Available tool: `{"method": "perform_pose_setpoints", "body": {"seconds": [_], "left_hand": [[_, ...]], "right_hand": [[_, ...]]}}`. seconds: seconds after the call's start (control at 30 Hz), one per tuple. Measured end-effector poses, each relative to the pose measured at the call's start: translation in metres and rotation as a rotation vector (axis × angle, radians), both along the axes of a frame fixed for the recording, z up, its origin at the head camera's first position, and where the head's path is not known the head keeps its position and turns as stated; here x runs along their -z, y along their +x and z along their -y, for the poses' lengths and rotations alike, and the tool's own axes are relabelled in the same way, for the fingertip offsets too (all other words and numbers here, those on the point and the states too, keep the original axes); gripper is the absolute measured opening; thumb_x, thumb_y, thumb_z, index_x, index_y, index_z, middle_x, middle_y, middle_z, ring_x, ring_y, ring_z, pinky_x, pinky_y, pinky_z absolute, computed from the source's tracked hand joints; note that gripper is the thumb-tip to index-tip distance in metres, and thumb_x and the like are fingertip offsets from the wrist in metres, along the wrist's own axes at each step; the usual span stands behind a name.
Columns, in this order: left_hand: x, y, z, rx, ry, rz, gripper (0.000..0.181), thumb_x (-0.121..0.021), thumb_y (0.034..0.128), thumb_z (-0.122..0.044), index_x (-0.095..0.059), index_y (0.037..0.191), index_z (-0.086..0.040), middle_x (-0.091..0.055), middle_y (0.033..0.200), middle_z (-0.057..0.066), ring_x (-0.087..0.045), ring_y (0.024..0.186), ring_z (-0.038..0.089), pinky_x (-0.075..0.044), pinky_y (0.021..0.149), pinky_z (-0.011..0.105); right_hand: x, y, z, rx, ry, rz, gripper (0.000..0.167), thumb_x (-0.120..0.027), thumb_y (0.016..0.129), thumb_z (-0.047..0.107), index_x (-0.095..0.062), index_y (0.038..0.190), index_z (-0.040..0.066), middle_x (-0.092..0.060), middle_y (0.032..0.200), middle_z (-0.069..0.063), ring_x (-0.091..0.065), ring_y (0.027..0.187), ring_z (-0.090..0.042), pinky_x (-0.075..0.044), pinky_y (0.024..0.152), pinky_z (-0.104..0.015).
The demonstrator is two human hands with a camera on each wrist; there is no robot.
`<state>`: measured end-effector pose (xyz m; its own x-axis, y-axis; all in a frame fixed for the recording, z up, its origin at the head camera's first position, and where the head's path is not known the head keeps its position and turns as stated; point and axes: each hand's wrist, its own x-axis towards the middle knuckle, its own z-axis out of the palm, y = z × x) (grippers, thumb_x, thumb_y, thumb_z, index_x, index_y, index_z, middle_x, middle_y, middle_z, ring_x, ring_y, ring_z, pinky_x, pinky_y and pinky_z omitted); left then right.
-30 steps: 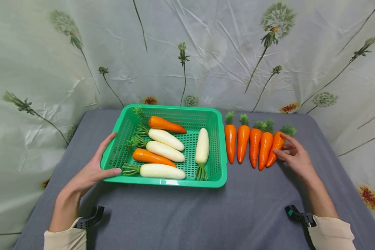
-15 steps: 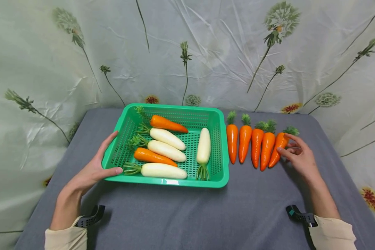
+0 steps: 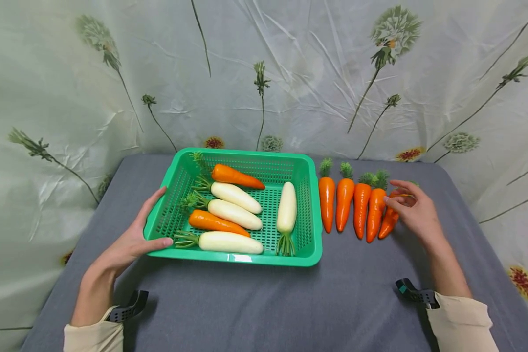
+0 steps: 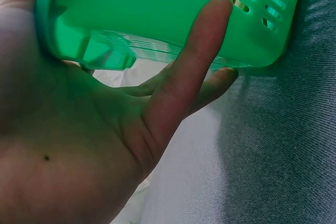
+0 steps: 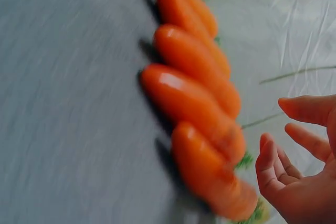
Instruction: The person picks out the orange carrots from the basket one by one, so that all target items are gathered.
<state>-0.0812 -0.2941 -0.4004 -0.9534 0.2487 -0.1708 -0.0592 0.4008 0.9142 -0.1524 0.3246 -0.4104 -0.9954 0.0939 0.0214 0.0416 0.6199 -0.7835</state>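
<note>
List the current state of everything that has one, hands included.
Green basket, upright, loaded.
Basket carrots, two, lying with leafy tops left.
White radishes, four, lying in the basket; three with tops left, one crosswise with its top nearest.
Table carrots, five in a row, tips nearest; rightmost carrot slanted.
Left hand, holding the basket's left end.
Right hand, over the rightmost carrot, holding nothing.
</note>
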Motion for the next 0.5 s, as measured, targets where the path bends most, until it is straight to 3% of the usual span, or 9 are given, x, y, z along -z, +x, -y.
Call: {"method": "perform_pose_setpoints", "body": {"seconds": [0.17, 0.33, 0.5], "left_hand": [[0.0, -0.001, 0.0, 0.003, 0.0, 0.0, 0.111, -0.075, 0.0916, -0.012, -0.001, 0.164, -0.05, 0.003, 0.174, 0.01, -0.031, 0.135, 0.01, -0.036, 0.093, 0.015], [0.001, 0.0, 0.0, 0.008, 0.012, -0.015, 0.11, -0.074, 0.0914, -0.01, -0.001, 0.165, -0.048, 0.004, 0.174, 0.012, -0.032, 0.133, 0.009, -0.039, 0.093, 0.014], [0.003, -0.001, 0.0, 0.005, 0.016, -0.019, 0.111, -0.074, 0.0914, -0.01, -0.001, 0.165, -0.048, 0.004, 0.173, 0.013, -0.032, 0.132, 0.011, -0.037, 0.093, 0.014]], "right_hand": [[-0.009, -0.004, 0.019, -0.068, -0.018, -0.015, 0.058, -0.069, 0.101, 0.033, -0.053, 0.15, 0.008, -0.056, 0.128, -0.007, -0.054, 0.097, 0.011, -0.046, 0.079, -0.014], [-0.019, -0.009, 0.043, -0.151, 0.005, -0.025, 0.054, -0.067, 0.103, 0.031, -0.053, 0.149, 0.008, -0.053, 0.14, -0.018, -0.056, 0.109, 0.0, -0.046, 0.088, -0.02], [-0.029, -0.014, 0.066, -0.246, -0.008, -0.066, 0.046, -0.066, 0.103, 0.023, -0.057, 0.146, 0.007, -0.052, 0.138, -0.02, -0.059, 0.111, -0.01, -0.047, 0.093, -0.018]]}}
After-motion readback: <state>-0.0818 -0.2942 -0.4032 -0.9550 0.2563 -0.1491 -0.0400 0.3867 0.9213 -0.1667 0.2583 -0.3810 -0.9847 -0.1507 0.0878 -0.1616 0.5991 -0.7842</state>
